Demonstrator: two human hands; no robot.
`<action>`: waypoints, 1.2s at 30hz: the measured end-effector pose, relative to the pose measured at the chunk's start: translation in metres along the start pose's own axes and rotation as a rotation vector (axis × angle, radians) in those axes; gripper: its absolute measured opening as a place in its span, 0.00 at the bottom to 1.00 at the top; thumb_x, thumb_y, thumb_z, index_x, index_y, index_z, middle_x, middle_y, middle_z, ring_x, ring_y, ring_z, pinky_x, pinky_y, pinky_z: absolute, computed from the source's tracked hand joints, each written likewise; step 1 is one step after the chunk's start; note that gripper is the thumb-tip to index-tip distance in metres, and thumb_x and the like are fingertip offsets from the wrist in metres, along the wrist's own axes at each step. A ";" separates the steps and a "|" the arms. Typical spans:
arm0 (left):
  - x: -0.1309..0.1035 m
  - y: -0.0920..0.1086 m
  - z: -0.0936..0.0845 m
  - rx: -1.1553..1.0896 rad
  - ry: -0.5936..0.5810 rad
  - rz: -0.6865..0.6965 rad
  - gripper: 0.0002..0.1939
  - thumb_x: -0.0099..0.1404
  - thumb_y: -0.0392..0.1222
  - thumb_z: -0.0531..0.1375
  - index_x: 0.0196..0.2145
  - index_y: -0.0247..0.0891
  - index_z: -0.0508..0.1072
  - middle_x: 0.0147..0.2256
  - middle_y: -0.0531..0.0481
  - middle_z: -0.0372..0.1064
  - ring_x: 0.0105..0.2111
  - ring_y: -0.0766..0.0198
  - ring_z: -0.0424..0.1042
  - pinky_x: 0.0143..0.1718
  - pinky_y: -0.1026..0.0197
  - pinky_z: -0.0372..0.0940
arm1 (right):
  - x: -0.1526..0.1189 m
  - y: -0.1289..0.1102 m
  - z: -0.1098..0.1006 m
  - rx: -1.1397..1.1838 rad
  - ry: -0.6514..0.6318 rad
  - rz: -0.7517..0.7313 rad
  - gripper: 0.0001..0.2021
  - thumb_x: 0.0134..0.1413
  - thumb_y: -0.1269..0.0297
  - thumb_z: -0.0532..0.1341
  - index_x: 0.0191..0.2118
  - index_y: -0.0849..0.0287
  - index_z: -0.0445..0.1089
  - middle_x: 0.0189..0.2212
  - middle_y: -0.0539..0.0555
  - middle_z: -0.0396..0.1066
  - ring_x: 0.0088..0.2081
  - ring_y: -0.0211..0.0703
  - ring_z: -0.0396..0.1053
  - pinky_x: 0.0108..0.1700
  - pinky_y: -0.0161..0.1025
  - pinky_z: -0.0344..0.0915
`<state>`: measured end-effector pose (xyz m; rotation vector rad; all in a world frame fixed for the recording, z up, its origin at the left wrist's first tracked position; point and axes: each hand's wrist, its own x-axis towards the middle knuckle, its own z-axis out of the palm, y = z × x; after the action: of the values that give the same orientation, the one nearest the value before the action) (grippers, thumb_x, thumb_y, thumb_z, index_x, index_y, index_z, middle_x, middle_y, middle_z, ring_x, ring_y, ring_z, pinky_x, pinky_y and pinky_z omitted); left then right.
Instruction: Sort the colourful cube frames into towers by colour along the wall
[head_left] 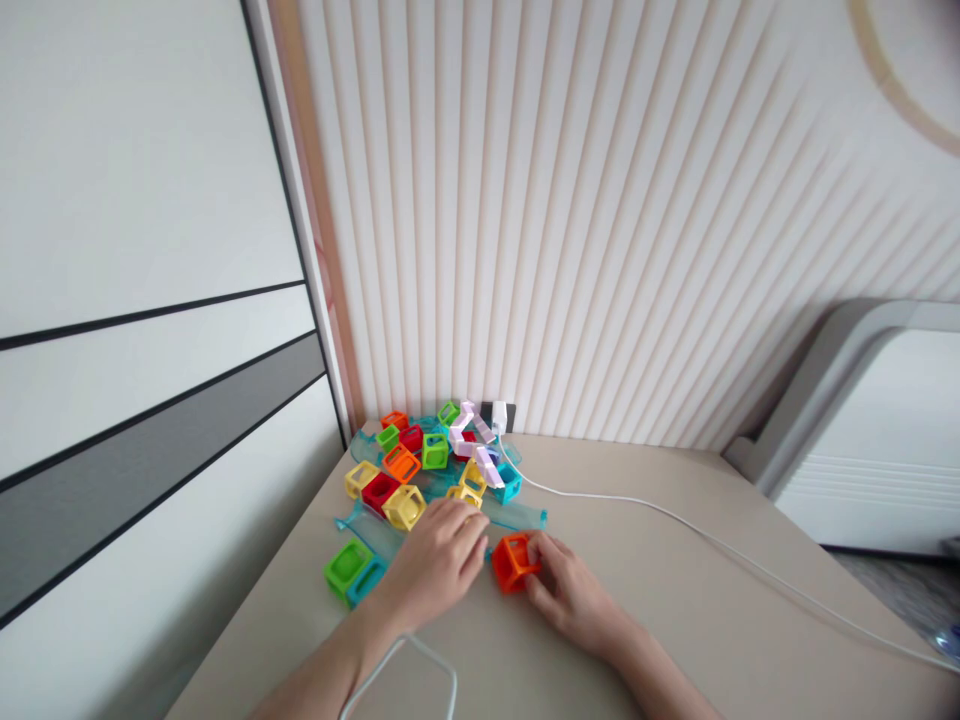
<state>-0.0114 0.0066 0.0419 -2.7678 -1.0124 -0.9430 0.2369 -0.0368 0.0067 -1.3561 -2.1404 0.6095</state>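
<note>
Between both hands (442, 560), orange cube (514, 562).

A home room: ribbed wall panelling (600, 220), beige table (675, 600), toy cubes (420, 470), plugged-in charger (499, 416).

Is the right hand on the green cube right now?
No, the right hand grips the orange cube, while the green cube sits apart, left of the left hand.

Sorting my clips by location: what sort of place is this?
Probably a room at home: a beige table in a corner against a ribbed wall panel, toy cube blocks piled by the hands, a charger plugged in.
</note>
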 end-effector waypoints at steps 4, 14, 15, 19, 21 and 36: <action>-0.007 0.027 0.023 0.013 -0.150 0.030 0.16 0.70 0.34 0.56 0.54 0.37 0.69 0.48 0.43 0.74 0.48 0.51 0.74 0.52 0.47 0.71 | 0.001 0.000 0.001 0.036 0.016 -0.019 0.04 0.58 0.69 0.55 0.36 0.53 0.58 0.35 0.52 0.71 0.35 0.44 0.68 0.40 0.40 0.67; -0.014 0.028 0.029 0.046 -0.118 0.048 0.25 0.69 0.34 0.55 0.63 0.34 0.62 0.58 0.37 0.69 0.56 0.48 0.71 0.57 0.46 0.70 | -0.002 -0.005 -0.010 0.031 0.003 -0.126 0.19 0.59 0.73 0.57 0.55 0.52 0.62 0.57 0.59 0.70 0.57 0.49 0.71 0.58 0.45 0.67; -0.013 0.029 0.027 0.044 -0.118 0.064 0.25 0.70 0.34 0.55 0.63 0.34 0.63 0.58 0.37 0.69 0.56 0.48 0.71 0.57 0.46 0.70 | -0.003 -0.004 -0.012 0.018 0.008 -0.130 0.21 0.59 0.73 0.57 0.57 0.52 0.62 0.60 0.59 0.67 0.58 0.49 0.70 0.59 0.46 0.67; -0.011 0.031 0.022 0.021 -0.121 0.096 0.23 0.70 0.35 0.55 0.63 0.35 0.64 0.57 0.38 0.70 0.55 0.50 0.71 0.58 0.47 0.69 | -0.007 0.003 -0.017 -0.045 0.074 -0.103 0.25 0.57 0.74 0.57 0.60 0.51 0.61 0.61 0.59 0.64 0.46 0.44 0.75 0.51 0.43 0.72; -0.013 0.030 0.025 0.022 -0.119 0.075 0.25 0.70 0.35 0.55 0.63 0.35 0.63 0.57 0.38 0.70 0.55 0.50 0.71 0.58 0.47 0.69 | -0.007 0.004 -0.018 -0.076 0.132 -0.102 0.20 0.60 0.72 0.56 0.58 0.51 0.63 0.58 0.58 0.67 0.41 0.42 0.74 0.49 0.42 0.72; -0.018 0.021 0.047 0.203 -0.259 -0.018 0.20 0.63 0.20 0.50 0.44 0.35 0.74 0.41 0.41 0.76 0.44 0.52 0.77 0.47 0.51 0.74 | 0.004 -0.008 0.005 -0.058 0.226 0.055 0.07 0.63 0.64 0.59 0.45 0.53 0.70 0.39 0.53 0.75 0.39 0.46 0.74 0.43 0.40 0.71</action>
<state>0.0155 -0.0082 -0.0033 -2.7583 -1.0971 -0.4584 0.2267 -0.0364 0.0085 -1.4461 -1.9583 0.3966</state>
